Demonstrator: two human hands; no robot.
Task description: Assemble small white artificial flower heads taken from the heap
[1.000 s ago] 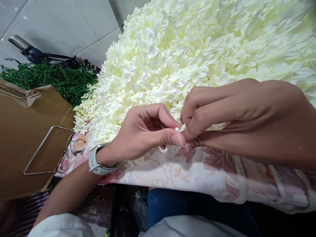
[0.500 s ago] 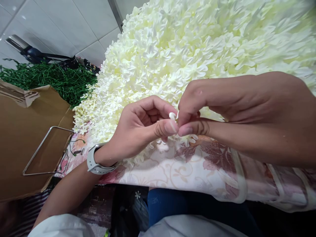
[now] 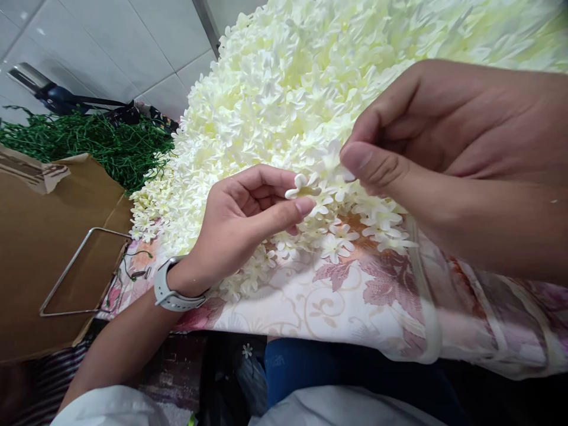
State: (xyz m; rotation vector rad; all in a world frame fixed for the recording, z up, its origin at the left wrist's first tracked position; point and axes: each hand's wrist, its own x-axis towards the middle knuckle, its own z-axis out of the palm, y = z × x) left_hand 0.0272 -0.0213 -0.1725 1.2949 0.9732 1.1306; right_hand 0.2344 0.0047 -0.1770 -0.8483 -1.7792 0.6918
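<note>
My left hand (image 3: 248, 222), with a pale watch on its wrist, pinches a small white artificial flower (image 3: 302, 188) between thumb and forefinger. Up and to the right, my right hand (image 3: 412, 154) has thumb and forefinger pressed together. White petals of another artificial flower (image 3: 331, 160) show at its fingertips, slightly blurred. Behind both hands rises a large pile of white and cream artificial flowers (image 3: 266, 106). Several loose flowers (image 3: 335, 245) lie below the hands on the floral tablecloth (image 3: 284, 296).
On the left stand a cardboard box (image 3: 66, 236) and a bent metal wire frame (image 3: 66, 272). Green artificial stems (image 3: 89, 142) are heaped behind them, near a dark strapped object (image 3: 57, 97). A tiled wall (image 3: 119, 41) closes off the back left. The cloth's front edge hangs over my lap.
My right hand has parted from my left and moved up and to the right. The flower in my left hand now shows more of its petals. My left hand has barely shifted.
</note>
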